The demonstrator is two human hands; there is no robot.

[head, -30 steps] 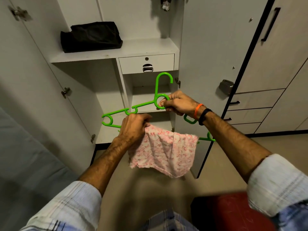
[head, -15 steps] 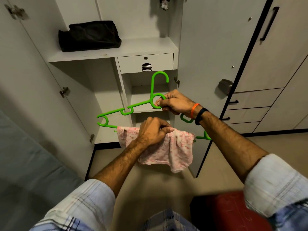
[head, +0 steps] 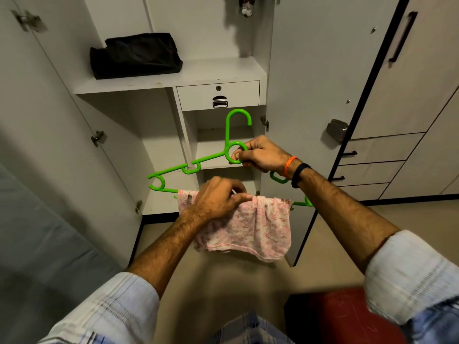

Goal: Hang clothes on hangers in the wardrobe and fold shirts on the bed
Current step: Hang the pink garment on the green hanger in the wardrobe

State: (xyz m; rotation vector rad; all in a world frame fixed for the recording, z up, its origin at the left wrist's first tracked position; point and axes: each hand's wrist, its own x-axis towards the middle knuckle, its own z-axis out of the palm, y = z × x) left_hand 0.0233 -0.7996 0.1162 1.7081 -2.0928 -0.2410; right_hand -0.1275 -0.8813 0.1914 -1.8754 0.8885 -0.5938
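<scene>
Place: in front of the open white wardrobe (head: 173, 78), a person holds a bright green plastic hanger (head: 211, 157) at the centre of the view.
Change: against the frame one second earlier, the pink floral cloth (head: 253, 224) is spread wider along the hanger's lower bar, its edge now showing to the 9 o'clock side of the left hand (head: 216, 199); the hanger's hook stands a little more upright.
Left hand: fingers curled and pressed together, pinching the top edge of the cloth against the lower bar.
Right hand: the right hand (head: 260, 157) grips the ring at the hanger's neck, fingers curled round it, one fingertip showing through the ring; an orange band and a black band sit on the wrist.
Cloth: draped over the lower bar, hanging toward 6 o'clock, between the two forearms.
Wardrobe shelf: a folded black fabric bundle (head: 135, 54) lies at 11 o'clock, on the upper shelf.
Drawer: a small white drawer with a metal pull (head: 219, 95) sits closed under the shelf at 12 o'clock, just above the hook; its contents cannot be seen.
</scene>
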